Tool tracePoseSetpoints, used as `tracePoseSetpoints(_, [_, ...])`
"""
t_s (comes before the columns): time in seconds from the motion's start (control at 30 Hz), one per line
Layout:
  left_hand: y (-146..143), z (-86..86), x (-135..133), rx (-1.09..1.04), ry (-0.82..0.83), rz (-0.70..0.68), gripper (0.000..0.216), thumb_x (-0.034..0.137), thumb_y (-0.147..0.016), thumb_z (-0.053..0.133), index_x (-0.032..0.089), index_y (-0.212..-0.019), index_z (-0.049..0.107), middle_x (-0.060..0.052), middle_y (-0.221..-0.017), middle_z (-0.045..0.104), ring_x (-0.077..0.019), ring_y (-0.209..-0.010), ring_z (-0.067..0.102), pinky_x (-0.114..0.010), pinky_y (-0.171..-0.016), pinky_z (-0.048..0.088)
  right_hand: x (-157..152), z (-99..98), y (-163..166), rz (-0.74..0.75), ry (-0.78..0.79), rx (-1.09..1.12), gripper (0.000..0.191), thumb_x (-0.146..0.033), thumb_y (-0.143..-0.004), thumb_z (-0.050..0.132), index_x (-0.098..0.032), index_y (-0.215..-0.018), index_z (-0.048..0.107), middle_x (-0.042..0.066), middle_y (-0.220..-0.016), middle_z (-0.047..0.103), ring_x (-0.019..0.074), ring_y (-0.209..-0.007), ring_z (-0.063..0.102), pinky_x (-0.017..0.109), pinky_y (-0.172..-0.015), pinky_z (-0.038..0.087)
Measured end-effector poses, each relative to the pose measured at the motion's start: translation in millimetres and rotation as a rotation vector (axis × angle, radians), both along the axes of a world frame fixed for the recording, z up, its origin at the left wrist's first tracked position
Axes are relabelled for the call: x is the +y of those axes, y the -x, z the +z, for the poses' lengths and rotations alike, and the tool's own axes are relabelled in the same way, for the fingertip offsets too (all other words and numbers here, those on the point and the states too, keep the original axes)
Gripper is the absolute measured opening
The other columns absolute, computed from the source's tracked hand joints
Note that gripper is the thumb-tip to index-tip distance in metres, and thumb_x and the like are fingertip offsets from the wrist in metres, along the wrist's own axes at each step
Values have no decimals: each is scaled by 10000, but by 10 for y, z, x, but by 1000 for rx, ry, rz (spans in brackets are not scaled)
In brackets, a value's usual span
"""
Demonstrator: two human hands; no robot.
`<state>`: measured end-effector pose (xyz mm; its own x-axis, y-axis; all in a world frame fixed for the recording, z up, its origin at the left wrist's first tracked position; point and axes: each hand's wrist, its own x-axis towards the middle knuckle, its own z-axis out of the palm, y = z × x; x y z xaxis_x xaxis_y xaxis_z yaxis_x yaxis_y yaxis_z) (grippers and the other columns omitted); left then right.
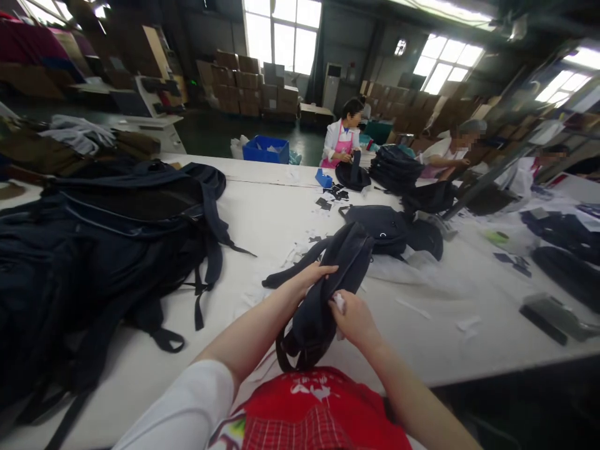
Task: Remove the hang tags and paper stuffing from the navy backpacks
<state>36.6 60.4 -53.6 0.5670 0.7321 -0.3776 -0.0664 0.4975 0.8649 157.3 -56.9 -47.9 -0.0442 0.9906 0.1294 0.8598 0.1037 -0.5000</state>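
I hold a dark navy backpack [328, 281] upright on edge at the near side of the white table [267, 219]. My left hand [313, 275] grips its left side, fingers curled over the fabric. My right hand [354, 319] is closed against the bag's right side and pinches a small white scrap [338, 304], perhaps paper or a tag. The bag's straps [290, 353] loop down toward my red apron.
A big heap of dark backpacks [94, 250] fills the table's left. More bags [389, 228] and white paper scraps lie beyond mine. Three people work at the far right by stacked bags [396, 165]. A blue crate [266, 150] and cardboard boxes stand behind.
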Motion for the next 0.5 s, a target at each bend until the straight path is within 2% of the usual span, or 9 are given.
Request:
tracePoseSetpoints(0.07, [69, 53, -9, 54, -39, -15, 330, 362, -716, 726, 171, -579, 495, -3, -541, 569, -146, -551, 575, -295, -621, 500, -17, -18, -33, 42, 11, 168, 201, -323, -907, 470, -193, -865, 618, 47, -779, 680, 186, -736, 625, 270, -664, 439])
tracePoseSetpoints(0.13, [176, 151, -26, 139, -118, 23, 285, 352, -652, 781, 163, -739, 586, -41, -728, 660, -210, -753, 641, -325, -737, 510, -24, -28, -59, 74, 18, 293, 235, -355, -915, 460, -200, -830, 614, 24, -715, 665, 171, -678, 613, 264, -635, 439])
tracePoseSetpoints(0.17, [231, 215, -43, 216, -221, 69, 345, 360, -630, 799, 167, -841, 606, -61, -852, 682, -237, -881, 640, -335, -810, 496, -23, -35, -66, 81, 10, 324, 241, -367, -914, 464, -202, -816, 610, 19, -696, 658, 168, -663, 608, 263, -628, 438])
tracePoseSetpoints(0.23, [312, 356, -96, 456, -552, 135, 460, 428, -651, 782, 189, -998, 596, -83, -1032, 670, -269, -1064, 590, -354, -926, 444, -14, -57, -67, 74, -32, 331, 239, -372, -911, 467, -201, -808, 599, 23, -696, 653, 170, -664, 605, 266, -630, 436])
tracePoseSetpoints(0.27, [325, 422, -131, 601, -735, 117, 469, 479, -684, 745, 199, -1028, 591, -87, -1048, 666, -280, -1087, 580, -370, -948, 427, -7, -73, -61, 65, -60, 310, 235, -367, -909, 464, -198, -810, 594, 32, -711, 655, 174, -671, 605, 270, -633, 434])
tracePoseSetpoints(0.33, [293, 518, -204, 872, -1019, -28, 454, 571, -748, 646, 199, -1004, 608, -103, -977, 681, -307, -1031, 609, -404, -918, 437, 10, -106, -38, 54, -105, 242, 224, -347, -902, 450, -190, -812, 582, 56, -743, 659, 186, -686, 604, 280, -637, 433])
tracePoseSetpoints(0.4, [203, 547, -267, 1020, -1097, -207, 415, 569, -797, 579, 180, -931, 633, -125, -890, 691, -327, -937, 644, -414, -843, 464, 24, -131, -10, 47, -116, 170, 209, -319, -896, 434, -185, -821, 575, 72, -773, 666, 195, -708, 610, 286, -649, 436])
tracePoseSetpoints(0.5, [63, 489, -321, 1047, -1100, -288, 352, 455, -902, 450, 161, -903, 643, -156, -889, 700, -321, -898, 665, -391, -782, 477, 23, -140, 30, -33, -74, 125, 170, -285, -885, 440, -186, -864, 576, 67, -792, 675, 199, -731, 625, 286, -663, 442])
